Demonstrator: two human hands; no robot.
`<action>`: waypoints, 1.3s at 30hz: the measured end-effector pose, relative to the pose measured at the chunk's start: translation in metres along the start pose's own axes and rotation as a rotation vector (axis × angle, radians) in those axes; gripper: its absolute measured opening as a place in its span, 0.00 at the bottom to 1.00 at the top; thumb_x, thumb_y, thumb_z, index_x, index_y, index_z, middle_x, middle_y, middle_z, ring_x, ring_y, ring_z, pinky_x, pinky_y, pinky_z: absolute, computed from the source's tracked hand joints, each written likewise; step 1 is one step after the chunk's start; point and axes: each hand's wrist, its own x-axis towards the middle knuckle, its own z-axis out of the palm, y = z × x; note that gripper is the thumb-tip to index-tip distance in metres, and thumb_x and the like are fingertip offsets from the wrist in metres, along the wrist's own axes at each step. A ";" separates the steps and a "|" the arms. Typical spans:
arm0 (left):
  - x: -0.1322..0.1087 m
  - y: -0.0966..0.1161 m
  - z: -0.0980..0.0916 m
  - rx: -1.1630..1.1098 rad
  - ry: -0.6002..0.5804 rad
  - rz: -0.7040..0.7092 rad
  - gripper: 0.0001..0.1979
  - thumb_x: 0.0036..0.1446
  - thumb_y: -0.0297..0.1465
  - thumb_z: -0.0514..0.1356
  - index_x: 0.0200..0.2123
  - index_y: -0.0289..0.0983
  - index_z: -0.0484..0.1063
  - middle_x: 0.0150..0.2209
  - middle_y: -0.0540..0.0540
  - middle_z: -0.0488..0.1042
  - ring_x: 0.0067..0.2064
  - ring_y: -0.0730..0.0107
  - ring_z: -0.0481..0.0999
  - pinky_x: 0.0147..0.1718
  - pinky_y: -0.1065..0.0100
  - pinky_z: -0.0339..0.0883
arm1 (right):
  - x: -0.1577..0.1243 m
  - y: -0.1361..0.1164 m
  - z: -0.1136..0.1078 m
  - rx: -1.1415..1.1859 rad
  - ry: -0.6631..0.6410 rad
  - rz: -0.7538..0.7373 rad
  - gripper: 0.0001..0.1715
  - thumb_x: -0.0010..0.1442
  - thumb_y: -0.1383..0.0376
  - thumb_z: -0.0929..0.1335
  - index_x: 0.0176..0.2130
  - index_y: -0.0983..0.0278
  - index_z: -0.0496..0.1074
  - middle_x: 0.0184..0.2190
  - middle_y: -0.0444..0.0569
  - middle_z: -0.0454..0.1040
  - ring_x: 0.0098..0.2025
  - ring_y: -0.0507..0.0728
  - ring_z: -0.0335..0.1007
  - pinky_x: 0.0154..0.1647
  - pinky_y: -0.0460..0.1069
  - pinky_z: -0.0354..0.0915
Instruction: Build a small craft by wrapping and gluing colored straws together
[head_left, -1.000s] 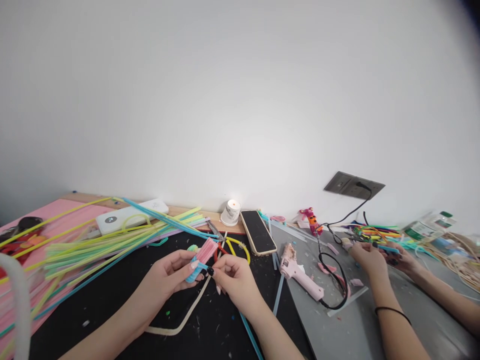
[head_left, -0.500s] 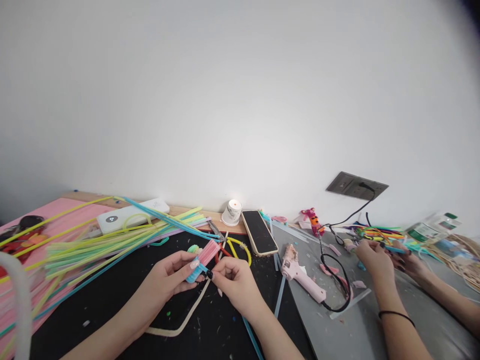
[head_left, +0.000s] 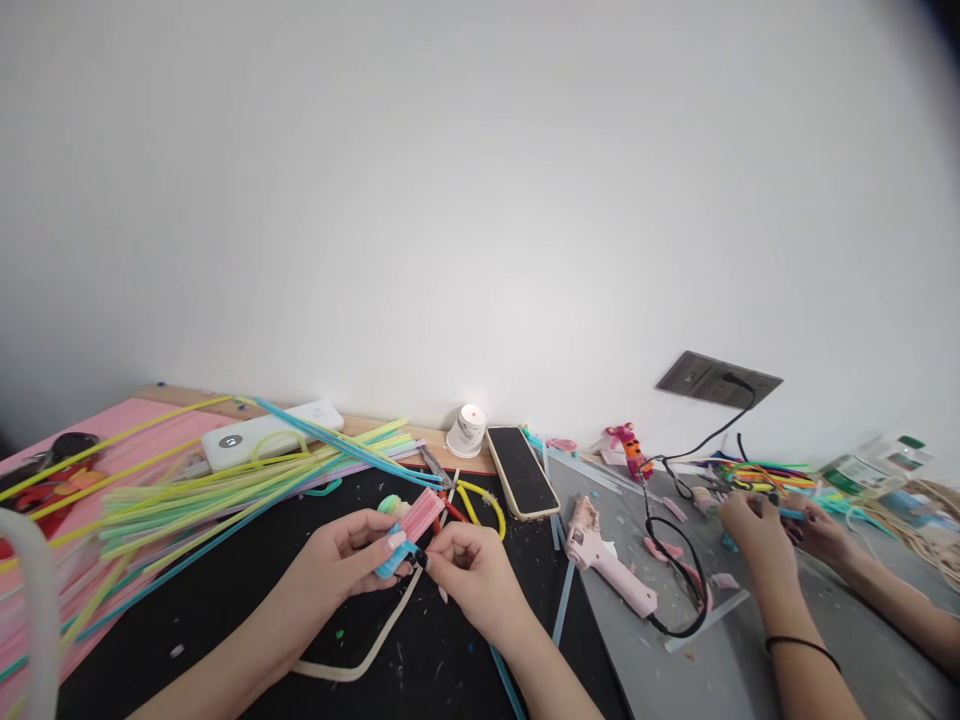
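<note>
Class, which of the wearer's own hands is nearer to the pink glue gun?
Right. The right hand is to the left of the pink glue gun, apart from it; the left hand is farther left.

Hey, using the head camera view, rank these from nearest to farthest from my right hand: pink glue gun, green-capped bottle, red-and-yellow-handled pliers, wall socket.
1. Red-and-yellow-handled pliers: just beyond your right hand.
2. Pink glue gun: to its right, on the gray surface.
3. Wall socket: farther right, up on the wall.
4. Green-capped bottle: far right.
</note>
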 end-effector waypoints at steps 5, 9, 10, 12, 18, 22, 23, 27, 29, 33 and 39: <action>-0.008 0.008 0.003 -0.056 -0.073 -0.032 0.13 0.47 0.38 0.69 0.34 0.38 0.76 0.30 0.47 0.78 0.33 0.65 0.78 0.33 0.71 0.73 | 0.002 -0.002 -0.002 0.075 -0.009 0.022 0.13 0.49 0.60 0.73 0.23 0.66 0.69 0.15 0.39 0.65 0.16 0.46 0.58 0.19 0.42 0.52; -0.010 0.010 0.004 -0.128 -0.109 -0.061 0.11 0.48 0.36 0.69 0.34 0.38 0.76 0.29 0.48 0.78 0.31 0.70 0.77 0.33 0.74 0.73 | 0.003 -0.002 -0.003 0.156 -0.019 0.051 0.17 0.45 0.58 0.75 0.24 0.66 0.69 0.16 0.41 0.68 0.17 0.47 0.62 0.20 0.43 0.57; -0.010 0.010 0.003 -0.135 -0.117 -0.066 0.10 0.48 0.36 0.69 0.33 0.38 0.77 0.29 0.49 0.78 0.31 0.71 0.77 0.32 0.75 0.72 | 0.004 -0.003 -0.004 0.160 -0.023 0.062 0.17 0.45 0.57 0.75 0.24 0.66 0.69 0.16 0.40 0.68 0.17 0.47 0.61 0.19 0.43 0.57; -0.008 0.008 0.003 -0.146 -0.127 -0.077 0.10 0.49 0.35 0.69 0.33 0.37 0.77 0.29 0.49 0.77 0.31 0.72 0.77 0.32 0.76 0.73 | 0.003 -0.002 -0.004 0.155 -0.032 0.086 0.18 0.45 0.56 0.75 0.24 0.67 0.70 0.15 0.40 0.69 0.16 0.47 0.60 0.17 0.42 0.54; -0.008 0.007 0.002 -0.226 -0.164 -0.140 0.11 0.47 0.36 0.71 0.32 0.36 0.78 0.24 0.50 0.75 0.26 0.76 0.75 0.26 0.80 0.71 | 0.004 0.000 -0.008 0.168 -0.058 0.091 0.18 0.44 0.57 0.76 0.27 0.67 0.71 0.18 0.42 0.71 0.18 0.48 0.63 0.16 0.41 0.52; -0.011 0.010 -0.001 -0.281 -0.236 -0.176 0.10 0.49 0.34 0.70 0.33 0.36 0.78 0.25 0.50 0.75 0.27 0.77 0.74 0.26 0.81 0.70 | 0.004 0.002 -0.011 0.147 -0.054 0.052 0.17 0.46 0.56 0.75 0.25 0.67 0.73 0.18 0.42 0.72 0.17 0.46 0.59 0.17 0.42 0.53; -0.012 0.010 -0.001 -0.288 -0.254 -0.185 0.09 0.49 0.34 0.69 0.33 0.36 0.78 0.25 0.50 0.75 0.27 0.77 0.74 0.25 0.81 0.69 | 0.004 0.002 -0.012 0.145 -0.058 0.043 0.16 0.47 0.56 0.75 0.25 0.67 0.74 0.19 0.43 0.72 0.17 0.46 0.58 0.17 0.42 0.53; -0.015 0.009 -0.002 -0.292 -0.304 -0.208 0.09 0.51 0.34 0.68 0.32 0.35 0.77 0.24 0.50 0.75 0.27 0.77 0.73 0.25 0.81 0.68 | 0.003 0.001 -0.012 0.162 -0.094 -0.023 0.14 0.44 0.57 0.77 0.25 0.66 0.77 0.23 0.43 0.72 0.23 0.49 0.61 0.25 0.44 0.59; -0.016 0.009 -0.002 -0.282 -0.308 -0.211 0.09 0.51 0.34 0.68 0.32 0.35 0.77 0.24 0.49 0.75 0.27 0.77 0.73 0.25 0.80 0.68 | 0.002 0.000 -0.011 0.150 -0.103 -0.079 0.13 0.44 0.58 0.78 0.26 0.65 0.79 0.27 0.45 0.73 0.30 0.52 0.65 0.33 0.46 0.62; -0.020 0.013 -0.002 -0.251 -0.355 -0.234 0.10 0.50 0.34 0.69 0.34 0.35 0.77 0.26 0.51 0.74 0.28 0.75 0.75 0.24 0.79 0.67 | 0.002 -0.004 -0.011 0.102 -0.093 -0.122 0.11 0.44 0.59 0.78 0.27 0.63 0.80 0.28 0.44 0.69 0.32 0.52 0.64 0.34 0.46 0.60; -0.021 0.017 -0.002 -0.142 -0.416 -0.307 0.15 0.42 0.36 0.72 0.32 0.36 0.76 0.25 0.51 0.75 0.26 0.73 0.76 0.22 0.78 0.64 | 0.000 -0.007 -0.009 0.100 -0.053 -0.113 0.10 0.43 0.63 0.78 0.21 0.65 0.77 0.24 0.44 0.70 0.27 0.51 0.63 0.28 0.45 0.58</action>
